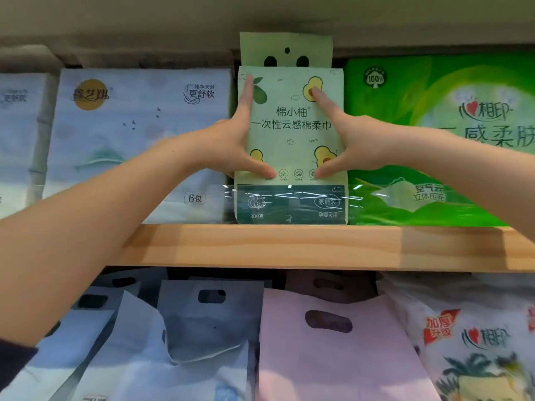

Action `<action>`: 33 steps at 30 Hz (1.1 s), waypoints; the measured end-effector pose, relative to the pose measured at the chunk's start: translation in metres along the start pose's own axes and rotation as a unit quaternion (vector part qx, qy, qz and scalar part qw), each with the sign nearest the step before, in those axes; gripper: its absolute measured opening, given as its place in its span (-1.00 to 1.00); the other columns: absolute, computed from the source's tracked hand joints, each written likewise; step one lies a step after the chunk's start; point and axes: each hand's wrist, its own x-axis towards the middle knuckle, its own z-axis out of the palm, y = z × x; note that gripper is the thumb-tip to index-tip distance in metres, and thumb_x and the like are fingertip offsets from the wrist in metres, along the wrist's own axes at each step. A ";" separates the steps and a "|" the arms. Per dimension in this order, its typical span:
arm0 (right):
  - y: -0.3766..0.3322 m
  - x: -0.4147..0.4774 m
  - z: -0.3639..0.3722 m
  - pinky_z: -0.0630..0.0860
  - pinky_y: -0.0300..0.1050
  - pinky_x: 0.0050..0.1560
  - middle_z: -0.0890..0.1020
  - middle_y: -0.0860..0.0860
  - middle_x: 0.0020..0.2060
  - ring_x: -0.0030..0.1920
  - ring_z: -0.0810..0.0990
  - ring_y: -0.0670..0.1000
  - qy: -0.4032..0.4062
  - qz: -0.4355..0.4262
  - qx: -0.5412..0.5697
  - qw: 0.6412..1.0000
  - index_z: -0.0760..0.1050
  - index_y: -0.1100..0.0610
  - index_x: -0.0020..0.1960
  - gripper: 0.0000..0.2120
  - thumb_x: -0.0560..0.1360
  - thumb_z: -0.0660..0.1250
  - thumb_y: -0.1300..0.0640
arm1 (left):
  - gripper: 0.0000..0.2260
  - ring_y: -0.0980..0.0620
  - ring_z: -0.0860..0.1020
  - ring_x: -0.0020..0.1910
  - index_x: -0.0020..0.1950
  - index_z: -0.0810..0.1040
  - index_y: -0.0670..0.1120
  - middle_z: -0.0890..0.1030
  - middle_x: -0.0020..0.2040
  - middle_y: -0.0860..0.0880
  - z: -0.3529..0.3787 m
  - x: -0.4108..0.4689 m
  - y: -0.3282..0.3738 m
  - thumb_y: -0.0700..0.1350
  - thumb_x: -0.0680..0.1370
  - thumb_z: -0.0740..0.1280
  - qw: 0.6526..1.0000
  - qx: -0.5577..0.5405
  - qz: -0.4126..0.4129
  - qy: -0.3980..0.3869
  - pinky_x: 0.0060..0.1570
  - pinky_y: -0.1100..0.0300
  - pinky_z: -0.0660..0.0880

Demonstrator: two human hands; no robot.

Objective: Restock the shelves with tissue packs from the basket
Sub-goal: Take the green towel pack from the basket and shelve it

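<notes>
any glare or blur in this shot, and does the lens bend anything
Head view: glare streaks on the clear rail veil the bottom of the avocado pack; edges are soft, the far-left packs blurriest; the wide lens bows the wooden shelf; lighting is even, with both hands sharp enough.

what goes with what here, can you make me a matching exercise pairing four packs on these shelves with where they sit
Column 1:
1. pale green avocado pack
2. bright green pack
3. pale blue pack
4. pink pack

Column 2:
A. lower shelf, below the wooden shelf board
B. upper shelf, right of the avocado pack
C. upper shelf, pressed by the left hand and right hand
D. upper shelf, left of the avocado pack

Pairs: 1-C, 2-B, 3-D, 4-A
</notes>
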 end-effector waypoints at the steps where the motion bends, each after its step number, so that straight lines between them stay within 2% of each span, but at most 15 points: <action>1: 0.000 0.003 0.001 0.34 -0.09 0.03 0.37 0.25 0.35 -0.17 0.45 0.08 -0.007 0.005 -0.007 1.000 -0.44 -0.22 0.41 0.16 0.29 0.49 -0.09 | 0.23 -0.20 0.44 0.29 0.40 -0.53 0.15 0.21 0.50 -0.20 0.000 0.002 0.001 0.08 0.29 0.54 1.000 0.019 -0.010 -0.002 0.14 0.09 0.44; 4: 0.003 0.008 0.005 0.34 -0.09 0.01 0.36 0.25 0.36 -0.12 0.44 0.12 -0.016 0.014 -0.016 1.000 -0.45 -0.20 0.41 0.16 0.30 0.48 -0.10 | 0.22 -0.16 0.55 0.08 0.41 -0.51 0.15 0.22 0.50 -0.19 -0.002 0.007 0.008 0.09 0.29 0.54 0.997 0.060 -0.043 -0.023 -0.01 0.05 0.55; 7: 0.004 0.010 0.006 0.31 -0.11 0.00 0.39 0.26 0.33 -0.09 0.41 0.12 -0.012 0.017 -0.015 1.000 -0.42 -0.17 0.43 0.15 0.30 0.48 -0.10 | 0.21 -0.12 0.63 -0.13 0.43 -0.49 0.15 0.24 0.50 -0.18 -0.003 0.012 0.012 0.05 0.30 0.54 0.995 0.056 -0.078 -0.037 -0.03 -0.02 0.59; 11: 0.003 0.013 0.007 0.35 -0.09 -0.01 0.38 0.26 0.34 -0.10 0.45 0.14 -0.015 0.021 -0.014 1.000 -0.41 -0.16 0.44 0.15 0.30 0.49 -0.08 | 0.20 -0.14 0.61 -0.03 0.43 -0.47 0.15 0.20 0.51 -0.15 -0.002 0.014 0.014 0.01 0.31 0.54 0.993 0.040 -0.101 -0.046 0.01 -0.03 0.58; 17: 0.002 0.014 0.008 0.35 -0.10 -0.04 0.38 0.26 0.34 -0.14 0.48 0.12 -0.013 0.025 -0.009 1.000 -0.40 -0.15 0.44 0.15 0.30 0.49 -0.07 | 0.19 -0.13 0.59 -0.04 0.44 -0.47 0.12 0.26 0.49 -0.18 -0.001 0.015 0.015 0.02 0.32 0.54 0.992 0.061 -0.107 -0.040 -0.05 0.04 0.59; 20: 0.002 0.013 0.008 0.35 -0.10 -0.03 0.36 0.26 0.36 -0.11 0.47 0.12 -0.015 0.026 -0.008 1.000 -0.40 -0.16 0.44 0.15 0.29 0.50 -0.07 | 0.19 -0.06 0.59 -0.13 0.45 -0.46 0.11 0.28 0.48 -0.18 -0.002 0.015 0.015 0.04 0.32 0.54 0.992 0.067 -0.102 -0.037 -0.12 0.11 0.57; 24: 0.001 0.012 0.007 0.32 -0.12 0.00 0.35 0.26 0.37 -0.07 0.41 0.11 -0.014 0.026 -0.006 1.000 -0.40 -0.15 0.45 0.16 0.30 0.50 -0.06 | 0.19 -0.02 0.60 -0.16 0.45 -0.45 0.11 0.32 0.45 -0.17 -0.003 0.015 0.014 0.06 0.31 0.54 0.992 0.073 -0.094 -0.040 -0.09 0.10 0.57; 27: 0.001 0.011 0.007 0.33 -0.10 0.00 0.35 0.26 0.36 -0.03 0.45 0.15 -0.013 0.029 -0.004 0.999 -0.39 -0.15 0.45 0.15 0.30 0.50 -0.06 | 0.19 0.02 0.61 -0.21 0.46 -0.44 0.13 0.35 0.42 -0.15 -0.003 0.015 0.013 0.07 0.30 0.54 0.992 0.072 -0.093 -0.042 -0.08 0.10 0.58; 28: 0.001 0.011 0.007 0.34 -0.10 0.00 0.35 0.26 0.36 -0.02 0.48 0.17 -0.013 0.030 -0.003 0.999 -0.39 -0.15 0.44 0.14 0.30 0.49 -0.06 | 0.19 0.03 0.61 -0.24 0.46 -0.43 0.13 0.35 0.43 -0.14 -0.004 0.015 0.012 0.08 0.29 0.54 0.992 0.069 -0.092 -0.042 -0.12 0.13 0.59; 31: 0.001 0.011 0.007 0.36 -0.09 -0.03 0.36 0.26 0.35 -0.10 0.50 0.16 -0.015 0.032 -0.004 0.999 -0.39 -0.16 0.44 0.14 0.31 0.49 -0.07 | 0.16 0.11 0.63 -0.42 0.47 -0.40 0.16 0.28 0.48 -0.09 -0.008 0.015 0.012 0.11 0.30 0.53 0.995 0.043 -0.085 -0.042 -0.41 0.33 0.55; 33: 0.002 0.011 0.007 0.36 -0.09 -0.04 0.37 0.26 0.34 -0.13 0.51 0.15 -0.014 0.032 -0.003 0.999 -0.39 -0.17 0.44 0.14 0.30 0.49 -0.07 | 0.11 0.06 0.65 -0.30 0.48 -0.37 0.18 0.27 0.48 -0.08 -0.009 0.014 0.010 0.13 0.33 0.50 0.996 0.018 -0.082 -0.040 -0.37 0.29 0.58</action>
